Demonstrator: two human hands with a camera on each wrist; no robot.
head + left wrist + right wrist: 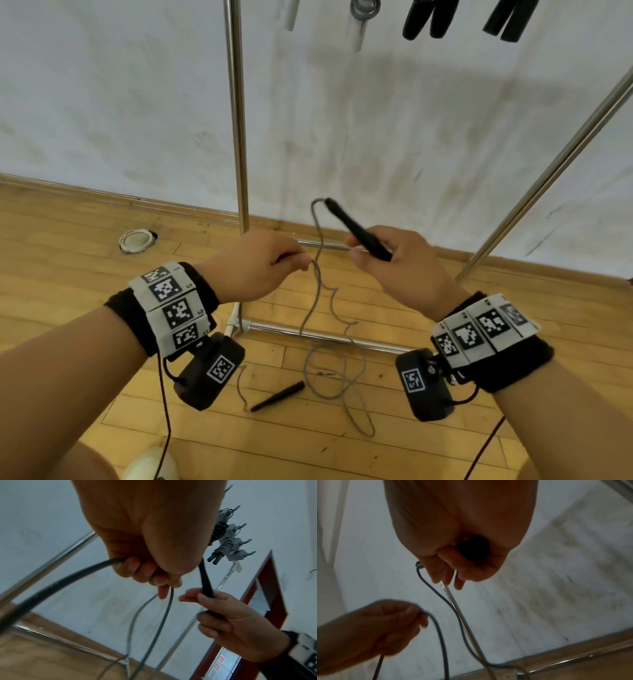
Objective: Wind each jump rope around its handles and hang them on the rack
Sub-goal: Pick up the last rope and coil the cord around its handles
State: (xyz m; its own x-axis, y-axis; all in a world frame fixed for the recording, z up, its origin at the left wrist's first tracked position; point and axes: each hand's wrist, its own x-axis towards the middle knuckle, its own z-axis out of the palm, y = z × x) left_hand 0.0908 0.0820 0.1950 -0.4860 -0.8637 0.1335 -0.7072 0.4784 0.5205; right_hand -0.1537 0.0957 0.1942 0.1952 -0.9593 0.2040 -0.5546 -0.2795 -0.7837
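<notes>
- Wound ropes (431,19) already hang on the rack (236,113) at the top.
- This rope (317,291) is hardly begun: right hand (394,260) grips one black handle (356,228), left hand (260,263) pinches the cord.
- The other handle (277,396) and most cord lie on the floor (85,260); winding and hanging are left.

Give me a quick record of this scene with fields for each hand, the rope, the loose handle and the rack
left hand: left hand pinches the grey rope a little below the held handle
right hand: right hand grips one black handle, tip pointing up and away
rope: not wound yet; hangs from the held handle and lies in loose loops on the wooden floor
loose handle: second black handle lies on the floor
rack: metal rack by the wall; wound ropes already hang at the top
</notes>
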